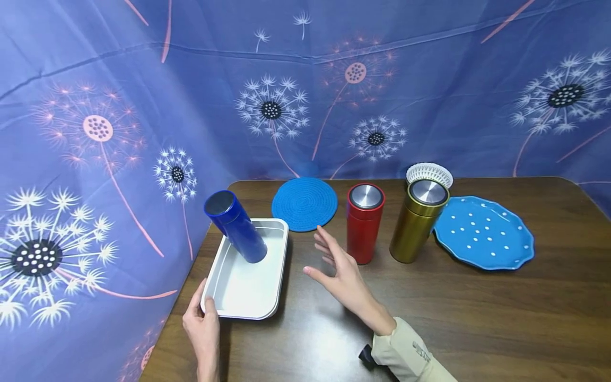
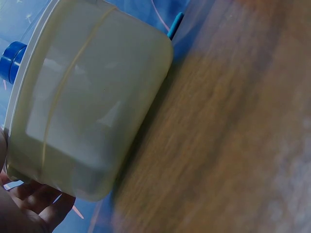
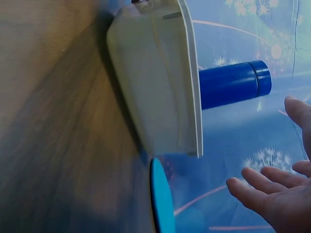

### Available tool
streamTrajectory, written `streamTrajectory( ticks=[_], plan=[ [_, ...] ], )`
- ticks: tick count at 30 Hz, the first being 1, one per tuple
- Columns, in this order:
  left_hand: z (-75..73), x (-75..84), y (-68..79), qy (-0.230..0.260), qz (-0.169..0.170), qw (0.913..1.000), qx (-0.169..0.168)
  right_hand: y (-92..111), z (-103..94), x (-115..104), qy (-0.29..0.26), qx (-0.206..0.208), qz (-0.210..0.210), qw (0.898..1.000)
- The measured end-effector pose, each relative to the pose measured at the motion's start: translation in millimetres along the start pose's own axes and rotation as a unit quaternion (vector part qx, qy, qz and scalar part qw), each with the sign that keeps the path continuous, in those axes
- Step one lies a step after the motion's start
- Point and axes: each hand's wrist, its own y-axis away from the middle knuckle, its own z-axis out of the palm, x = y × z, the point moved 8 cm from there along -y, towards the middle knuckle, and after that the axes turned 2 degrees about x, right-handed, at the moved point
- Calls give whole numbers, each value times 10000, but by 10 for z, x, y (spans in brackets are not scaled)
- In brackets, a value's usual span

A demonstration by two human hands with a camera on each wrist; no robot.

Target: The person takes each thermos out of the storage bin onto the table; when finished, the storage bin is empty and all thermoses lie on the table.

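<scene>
A blue thermos flask [image 1: 245, 233] with a dark lid stands inside a deep white rectangular tray [image 1: 248, 297] at the left of the table. My left hand [image 1: 202, 323] grips the tray's near left corner, thumb over the rim and fingers along the outside wall. In the left wrist view those fingers [image 2: 58, 211] curl under the tray's edge. To the right of the tray, my right hand [image 1: 345, 276] hovers with fingers spread and holds nothing. Just beyond it stands a red thermos flask [image 1: 364, 228] with a silver lid, and beside that a gold one [image 1: 414, 228].
A round blue woven mat [image 1: 304, 204] lies behind the tray. A white ribbed bowl [image 1: 429, 171] sits behind the gold flask. At the right is a blue scalloped plate [image 1: 484, 233] with white dots. A dandelion-print cloth [image 1: 305, 79] hangs along the back and left of the table.
</scene>
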Motion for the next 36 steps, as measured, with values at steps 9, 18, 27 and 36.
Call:
streamTrajectory(
  ticks=[9, 18, 27, 36],
  plan=[
    [17, 20, -12, 78, 18, 9999, -65, -327, 294, -135, -163, -100, -177, 9997],
    [-12, 12, 6, -63, 84, 9999, -46, -586, 605, -234, -576, -126, -425, 9974],
    [-6, 14, 12, 40, 22, 10000, -77, -782, 853, -243, -583, -229, -240, 9977],
    [-3, 16, 16, -29, 33, 9999, -100, -980, 1105, -295, -44, -480, -105, 9988]
  ],
)
